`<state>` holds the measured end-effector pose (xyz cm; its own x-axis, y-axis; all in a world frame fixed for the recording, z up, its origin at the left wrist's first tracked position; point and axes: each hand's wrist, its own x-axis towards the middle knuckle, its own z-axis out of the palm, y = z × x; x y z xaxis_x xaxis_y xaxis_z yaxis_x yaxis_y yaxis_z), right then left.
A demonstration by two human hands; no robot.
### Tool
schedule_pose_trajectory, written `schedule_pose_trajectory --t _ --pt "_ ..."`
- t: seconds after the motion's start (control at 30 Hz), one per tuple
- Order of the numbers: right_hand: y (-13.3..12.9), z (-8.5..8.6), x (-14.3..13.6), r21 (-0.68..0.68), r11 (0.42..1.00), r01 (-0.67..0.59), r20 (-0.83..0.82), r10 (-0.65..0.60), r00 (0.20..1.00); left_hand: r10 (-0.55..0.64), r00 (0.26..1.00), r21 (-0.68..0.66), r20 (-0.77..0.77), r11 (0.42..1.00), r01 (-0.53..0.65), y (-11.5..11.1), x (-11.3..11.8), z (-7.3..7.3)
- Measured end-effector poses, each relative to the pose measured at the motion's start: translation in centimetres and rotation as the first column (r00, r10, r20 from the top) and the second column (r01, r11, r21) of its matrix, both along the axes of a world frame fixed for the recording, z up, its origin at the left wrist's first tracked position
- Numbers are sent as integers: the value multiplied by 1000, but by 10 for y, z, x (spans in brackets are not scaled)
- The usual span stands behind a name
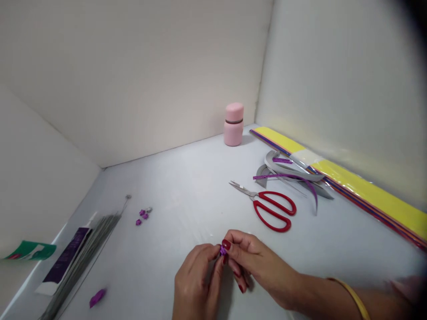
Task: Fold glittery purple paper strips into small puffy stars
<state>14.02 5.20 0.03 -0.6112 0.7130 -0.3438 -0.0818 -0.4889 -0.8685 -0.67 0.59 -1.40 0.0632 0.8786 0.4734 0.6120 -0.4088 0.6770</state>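
Note:
A tiny purple folded piece (223, 250), much like a small paper star, is pinched between the fingertips of both hands near the front of the table. My left hand (196, 280) grips it from the left with thumb and forefinger. From the right, my right hand (255, 260) presses on it with thumb and fingers closed. The fingertips hide part of its shape. A few small purple stars (142, 213) lie to the left, with a silvery one (149, 209) beside them. Red-handled scissors (255, 194) rest partly open beyond my right hand.
Grey and purple paper strips (290, 174) lie tangled by a long wrapped pack of coloured strips (333, 173) along the right wall. A pink flask (233, 126) stands at the back. Thin wires (83, 260), a purple-and-white tube (66, 258) and a purple scrap (97, 298) are left.

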Motion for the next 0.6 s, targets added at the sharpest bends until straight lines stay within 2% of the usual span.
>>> schedule_pose_trajectory --t 0.2,0.3,0.43,0.6 --pt "5 -6 2 124 990 -66 65 58 996 1 998 -19 -57 1000 -2 -1 0 -7" --pt "7 -7 3 164 982 -92 111 74 991 13 996 24 -87 1000 -11 -1 1 -10" --pt "2 -5 1 98 992 -79 99 69 993 33 983 115 -182 993 -12 0 0 -14" --pt "-4 -3 -5 25 1000 1 102 -4 995 -41 976 118 -216 991 67 4 -2 -14"
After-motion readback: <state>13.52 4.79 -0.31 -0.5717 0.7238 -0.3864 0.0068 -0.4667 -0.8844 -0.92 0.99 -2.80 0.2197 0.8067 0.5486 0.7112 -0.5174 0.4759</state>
